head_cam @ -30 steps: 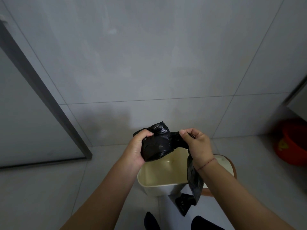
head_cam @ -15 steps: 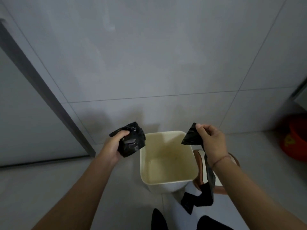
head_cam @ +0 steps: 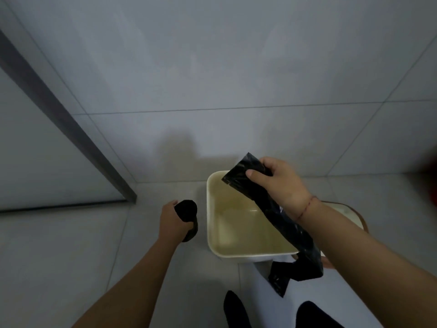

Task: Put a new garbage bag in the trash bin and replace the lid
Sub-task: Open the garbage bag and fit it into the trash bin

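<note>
Bin [head_cam: 238, 254] sits open on the tiled floor against the wall, cream inside, with nothing lining it. Its mouth faces straight up at the person standing over it, which suits what comes next.

Seen from the head camera, the right hand [head_cam: 277, 185] is raised above the far right corner of the bin and pinches one end of a single black bag [head_cam: 283, 223], thumb on top and fingers curled behind. The bag is flat and folded lengthwise, and it trails down across the bin's right side, with its lower end kinked just in front of the near rim. Held high by one end like this, it hangs free under its own weight, probably so the folds drop out before it is opened.

The left hand [head_cam: 173, 220] is down at the bin's left side, close to the wall of it but apart, clenched round a dark roll [head_cam: 188, 213], which looks like the rest of the bags. Holding it low and off to the side keeps it clear of the mouth; whether it is about to be set down I cannot tell.

Behind the right forearm, a pale round piece with a brown edge lies on the floor, likely the lid [head_cam: 352, 213]. It is off the bin and mostly hidden.

Two dark shoe tips [head_cam: 234, 308] show at the bottom edge.
</note>
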Available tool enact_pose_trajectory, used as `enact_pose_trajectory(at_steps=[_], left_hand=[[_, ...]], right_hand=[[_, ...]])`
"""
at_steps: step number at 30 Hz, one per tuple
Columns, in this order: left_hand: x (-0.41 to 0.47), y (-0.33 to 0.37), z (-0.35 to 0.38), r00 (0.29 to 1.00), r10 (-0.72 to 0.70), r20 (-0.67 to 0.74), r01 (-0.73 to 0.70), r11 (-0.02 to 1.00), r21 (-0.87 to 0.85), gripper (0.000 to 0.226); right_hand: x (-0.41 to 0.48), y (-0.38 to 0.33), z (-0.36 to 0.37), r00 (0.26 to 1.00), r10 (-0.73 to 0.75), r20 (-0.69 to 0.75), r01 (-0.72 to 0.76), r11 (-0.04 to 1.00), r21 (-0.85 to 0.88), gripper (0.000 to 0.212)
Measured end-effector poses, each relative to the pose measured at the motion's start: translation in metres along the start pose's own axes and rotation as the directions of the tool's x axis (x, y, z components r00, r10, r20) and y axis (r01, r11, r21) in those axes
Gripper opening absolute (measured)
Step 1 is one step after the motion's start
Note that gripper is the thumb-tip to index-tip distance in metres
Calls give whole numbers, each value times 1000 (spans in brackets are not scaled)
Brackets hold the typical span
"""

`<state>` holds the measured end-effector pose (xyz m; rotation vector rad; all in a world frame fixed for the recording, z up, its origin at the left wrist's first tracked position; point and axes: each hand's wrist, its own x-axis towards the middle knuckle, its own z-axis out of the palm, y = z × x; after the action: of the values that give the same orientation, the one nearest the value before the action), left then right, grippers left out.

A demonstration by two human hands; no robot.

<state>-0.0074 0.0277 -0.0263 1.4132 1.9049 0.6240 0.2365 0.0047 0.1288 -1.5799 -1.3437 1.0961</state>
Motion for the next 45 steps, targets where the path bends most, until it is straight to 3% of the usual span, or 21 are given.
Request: enact_pose_trajectory(at_steps=[3, 5, 8, 12, 15, 17, 20, 22, 24, 26, 28, 30, 32, 36, 41, 43, 45], left_hand=[[8, -21, 17, 994, 3, 106, -22, 984, 177, 33], [10, -35, 28, 991, -25, 129, 1, 983, 186, 36], [8, -50, 43, 981, -117, 152, 93, 983, 159, 62], [8, -56, 47, 964, -137, 228, 85, 971, 225, 68], [0, -50, 40, 902, -298, 312, 192, 925, 329, 121], [-6, -40, 31, 889, -341, 306, 214, 900, 380, 132], [-7, -4, 9, 972, -213, 94, 184, 950, 251, 107], [-12, 36, -15, 990, -56, -127, 57, 998, 1, 74], [-27, 85, -40, 980, 54, -190, -106, 955, -276, 47], [-49, 132, -59, 985, 171, 3, -138, 807, -574, 41], [-78, 171, -74, 864, 395, 313, -76, 715, -695, 50], [-101, 194, -76, 707, 500, 500, -117, 780, -615, 47], [-116, 199, -70, 667, 463, 583, -161, 854, -495, 51], [-125, 177, -55, 746, 331, 578, -214, 941, -263, 46], [-119, 131, -49, 782, 150, 604, -140, 988, -64, 33], [-114, 124, -51, 813, 102, 573, -77, 995, -68, 22], [-110, 128, -54, 822, 76, 565, 0, 991, -134, 8]], right_hand=[[7, 4, 4, 1000, 21, 3, -21, 999, 24, 31], [13, 10, 6, 1000, 22, 9, -23, 999, 30, 33], [18, 17, 8, 999, 36, 6, -36, 998, 54, 35], [19, 18, 10, 999, 32, 28, -35, 994, 99, 31], [16, 12, 10, 998, 20, 53, -27, 992, 122, 20], [10, 2, 7, 998, -2, 67, -8, 988, 157, 7], [1, -19, -3, 996, -47, 70, 28, 968, 248, 13], [-9, -38, -14, 996, -58, 62, 38, 956, 293, 10], [-18, -56, -26, 997, -62, 46, 43, 940, 339, 5], [-25, -72, -36, 998, -67, 13, 57, 924, 377, 5], [-35, -91, -46, 998, -64, -27, 69, 894, 442, 5], [-42, -110, -56, 999, -33, -37, 48, 832, 553, 6], [-46, -129, -69, 999, 14, -41, 16, 755, 655, 10], [-49, -164, -113, 988, 65, -143, 70, 634, 770, 21], [-48, -167, -170, 933, 165, -321, 184, 545, 818, 26], [-45, -157, -182, 902, 186, -389, 224, 569, 791, 30], [-42, -135, -177, 867, 198, -458, 211, 687, 696, 42]])
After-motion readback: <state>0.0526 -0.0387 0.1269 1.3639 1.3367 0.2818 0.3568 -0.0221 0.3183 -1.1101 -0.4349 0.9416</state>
